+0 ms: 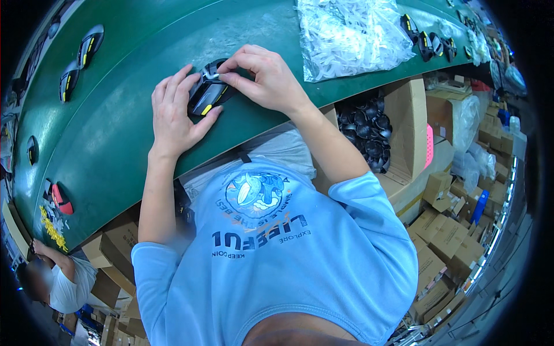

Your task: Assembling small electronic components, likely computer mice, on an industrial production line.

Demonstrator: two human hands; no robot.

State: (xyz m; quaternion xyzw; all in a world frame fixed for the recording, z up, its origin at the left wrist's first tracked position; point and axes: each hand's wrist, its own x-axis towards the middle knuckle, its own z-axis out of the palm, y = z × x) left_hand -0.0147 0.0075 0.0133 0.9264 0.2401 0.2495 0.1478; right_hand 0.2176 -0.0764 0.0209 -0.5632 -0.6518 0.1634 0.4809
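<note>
A black, rounded plastic piece with a yellow strip (pixel 206 104) lies on the green work surface in front of me. My left hand (pixel 173 112) holds it from the left, fingertips at its far edge and thumb at its near end. From the right, my right hand (pixel 258 75) pinches a small whitish piece (pixel 213 75) between thumb and index finger, against the far part of the black piece. How the whitish piece meets it is partly hidden by my fingers.
A clear bag of translucent strips (pixel 352 40) lies to the right on the green surface (pixel 133 115). Similar black pieces (pixel 88 49) and a red one (pixel 61 199) sit at left. An open carton (pixel 405 127) holds black parts. Another person (pixel 63 279) works at lower left.
</note>
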